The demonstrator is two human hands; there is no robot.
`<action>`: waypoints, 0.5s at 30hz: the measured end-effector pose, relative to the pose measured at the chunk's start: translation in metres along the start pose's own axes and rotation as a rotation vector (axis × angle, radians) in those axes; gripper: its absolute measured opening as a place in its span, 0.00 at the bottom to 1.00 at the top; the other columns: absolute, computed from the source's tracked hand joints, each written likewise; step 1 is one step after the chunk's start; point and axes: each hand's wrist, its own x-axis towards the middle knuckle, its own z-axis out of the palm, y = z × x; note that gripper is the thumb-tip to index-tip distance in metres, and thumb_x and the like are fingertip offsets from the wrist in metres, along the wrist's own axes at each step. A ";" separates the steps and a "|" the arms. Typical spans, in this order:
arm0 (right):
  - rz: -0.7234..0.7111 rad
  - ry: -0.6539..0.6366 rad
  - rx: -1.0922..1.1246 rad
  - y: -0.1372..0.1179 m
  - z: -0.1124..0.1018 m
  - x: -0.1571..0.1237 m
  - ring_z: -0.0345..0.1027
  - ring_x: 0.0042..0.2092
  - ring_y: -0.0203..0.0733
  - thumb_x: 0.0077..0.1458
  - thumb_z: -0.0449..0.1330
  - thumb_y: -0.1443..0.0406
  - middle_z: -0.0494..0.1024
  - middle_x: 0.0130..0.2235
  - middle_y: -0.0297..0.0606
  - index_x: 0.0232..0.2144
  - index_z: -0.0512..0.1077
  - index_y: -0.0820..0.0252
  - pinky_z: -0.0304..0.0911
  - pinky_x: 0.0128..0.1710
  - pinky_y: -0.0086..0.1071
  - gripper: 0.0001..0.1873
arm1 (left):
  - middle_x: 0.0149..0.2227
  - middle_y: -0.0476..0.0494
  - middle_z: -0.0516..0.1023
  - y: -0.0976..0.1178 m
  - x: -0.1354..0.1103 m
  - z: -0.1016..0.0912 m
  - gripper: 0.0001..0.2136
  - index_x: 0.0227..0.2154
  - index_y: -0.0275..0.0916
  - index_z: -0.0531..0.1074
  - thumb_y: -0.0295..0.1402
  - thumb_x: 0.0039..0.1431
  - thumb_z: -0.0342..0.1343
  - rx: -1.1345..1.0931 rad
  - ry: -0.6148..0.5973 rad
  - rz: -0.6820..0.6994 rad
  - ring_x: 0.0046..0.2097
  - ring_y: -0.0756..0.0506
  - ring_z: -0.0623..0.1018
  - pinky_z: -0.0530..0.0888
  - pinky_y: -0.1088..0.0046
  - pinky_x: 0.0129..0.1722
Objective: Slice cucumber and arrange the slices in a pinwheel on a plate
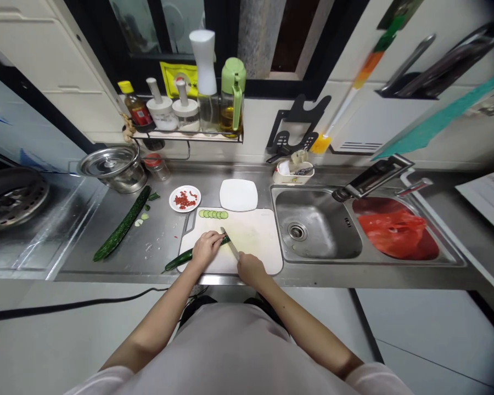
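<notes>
On the pale plastic cutting board (258, 236) in the head view, a slender, glossy dark green cucumber (180, 259) lies at a slant, its tapered end jutting past the board's left edge over the brushed steel counter (82, 249). The left hand (206, 249) covers its middle, fingers bent and drawn together, clamped down on it; how the thumb sits underneath cannot be told. The right hand (251, 267) has its fingers wrapped around the handle of a narrow steel knife (232, 245), whose blade crosses the cucumber near its far end, just beside the left fingertips. Beyond, a row of thin, round, pale green cucumber slices (213, 214) overlaps along the board's upper left edge.

The cucumber should be light and fairly stiff, crisp rather than soft, with a smooth skin that may slip or roll when wet. A curled hold from above, close behind the blade with fingertips tucked back, looks the surest; the overhanging end would steady it poorly. The knife is likely light and rigid, best held by its handle alone. The slices would be limp and easily torn, so better slid up on the flat of the blade than pinched. A rounded-square white plate (239, 195) stands just behind the board.
</notes>
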 end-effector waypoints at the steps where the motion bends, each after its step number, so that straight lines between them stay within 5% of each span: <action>1: -0.002 0.005 -0.004 0.001 0.001 -0.002 0.73 0.45 0.47 0.61 0.45 0.71 0.77 0.42 0.51 0.46 0.68 0.65 0.63 0.40 0.35 0.15 | 0.40 0.45 0.77 0.000 0.000 0.000 0.12 0.43 0.46 0.77 0.34 0.64 0.50 -0.005 -0.003 -0.004 0.43 0.46 0.74 0.72 0.69 0.45; 15: -0.031 0.037 0.000 -0.003 0.006 0.020 0.72 0.46 0.48 0.60 0.45 0.71 0.77 0.42 0.51 0.46 0.68 0.65 0.64 0.43 0.37 0.16 | 0.40 0.46 0.77 -0.002 0.002 0.001 0.12 0.43 0.46 0.77 0.34 0.64 0.49 -0.007 0.003 0.001 0.43 0.47 0.74 0.72 0.70 0.44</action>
